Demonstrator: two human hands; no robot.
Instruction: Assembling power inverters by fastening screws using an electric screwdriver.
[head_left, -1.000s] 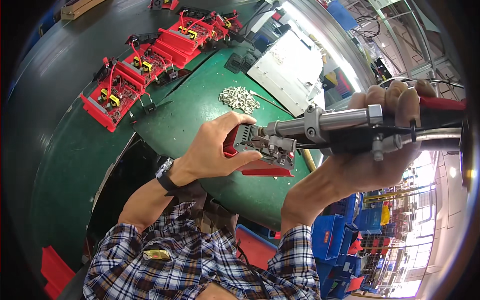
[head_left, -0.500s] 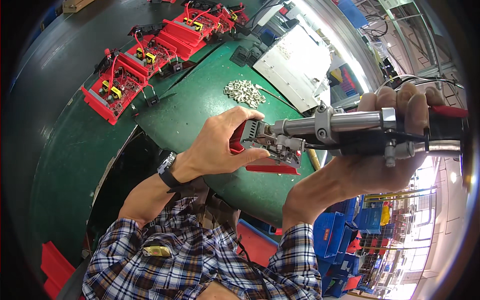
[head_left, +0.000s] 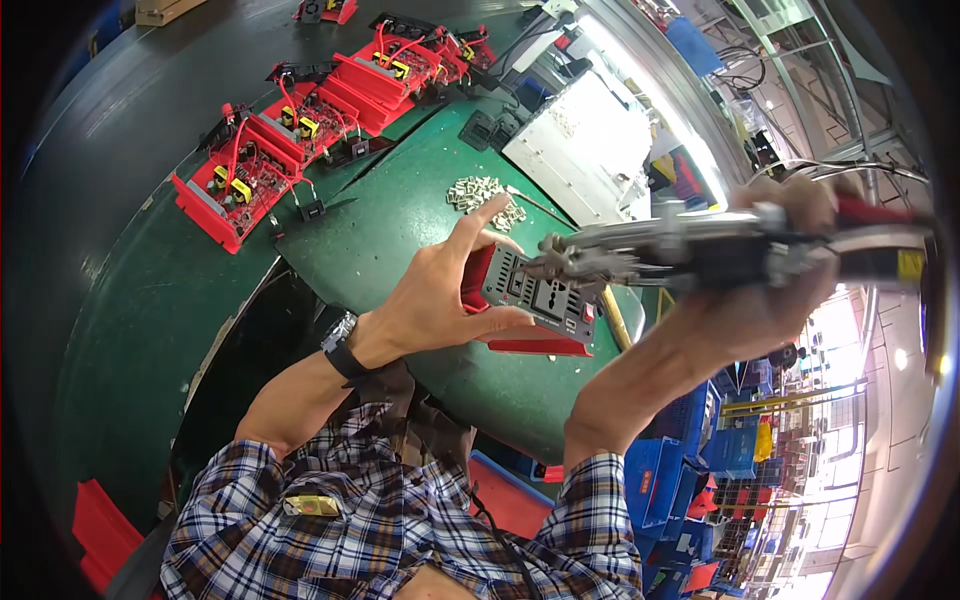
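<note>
My left hand (head_left: pixel 425 290) grips a red-cased power inverter (head_left: pixel 548 303) by its near left end, thumb along the lower edge and index finger raised. Its grey end panel faces up, with slots, a socket and a small red switch. In my right hand (head_left: pixel 765 300) is a metal power screwdriver (head_left: pixel 650 248), blurred by motion, its head close above the panel's upper edge; whether it touches cannot be made out. Beyond the left hand lies a heap of small pale metal parts (head_left: pixel 480 192) on the green tabletop (head_left: pixel 390 215).
A row of open red housings with circuit boards (head_left: pixel 235 190) runs along the dark conveyor belt (head_left: pixel 120 130) at the far left. A white metal box (head_left: pixel 585 140) stands behind the heap. Blue bins (head_left: pixel 655 475) are stacked at the right, below my forearm.
The screwdriver's head has lifted off the panel toward its far edge, uncovering the socket and switch. My left index finger has straightened away; the inverter stays in nearly the same place.
</note>
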